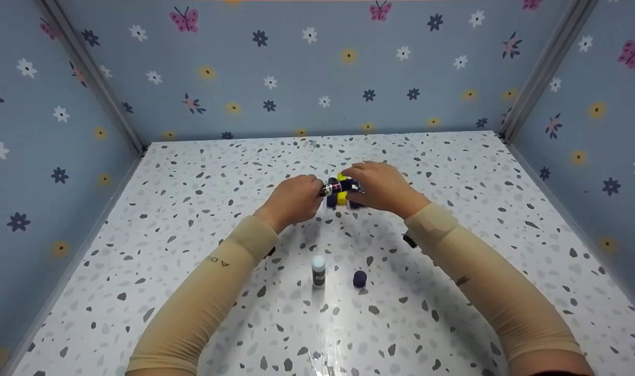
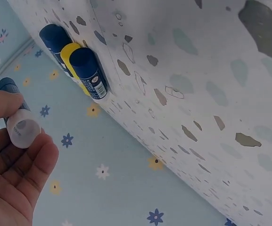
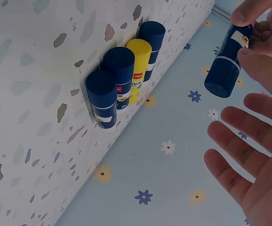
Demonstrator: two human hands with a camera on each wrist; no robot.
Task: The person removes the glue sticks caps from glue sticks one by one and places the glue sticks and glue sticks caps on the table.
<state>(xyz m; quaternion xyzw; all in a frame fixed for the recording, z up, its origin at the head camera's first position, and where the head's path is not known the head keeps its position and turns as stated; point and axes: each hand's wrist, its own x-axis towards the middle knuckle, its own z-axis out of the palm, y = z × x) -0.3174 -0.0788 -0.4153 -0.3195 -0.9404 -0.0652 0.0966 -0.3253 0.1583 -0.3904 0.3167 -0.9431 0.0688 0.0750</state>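
Note:
My left hand [image 1: 296, 197] grips a dark blue glue stick [image 2: 14, 89] by its white bottom end, thumb on one side and fingers on the other. The stick is held tilted, with its dark cap [image 3: 222, 80] on. Fingers spread and mostly straight, my right hand [image 3: 253, 136] is beside that cap. Its thumb comes up to the stick; whether it touches is hard to tell. Just behind the hands stands a row of upright glue sticks, several dark blue ones [image 3: 102, 99] and a yellow one [image 3: 138, 70] among them. In the head view the hands partly hide this row.
Nearer me on the speckled white table [image 1: 218, 313] stands a glue stick with a pale blue top [image 1: 318, 271]. To its right is a small dark blue rounded object [image 1: 359, 279], its kind unclear. Flower-patterned blue panels [image 1: 317, 68] wall the back and both sides.

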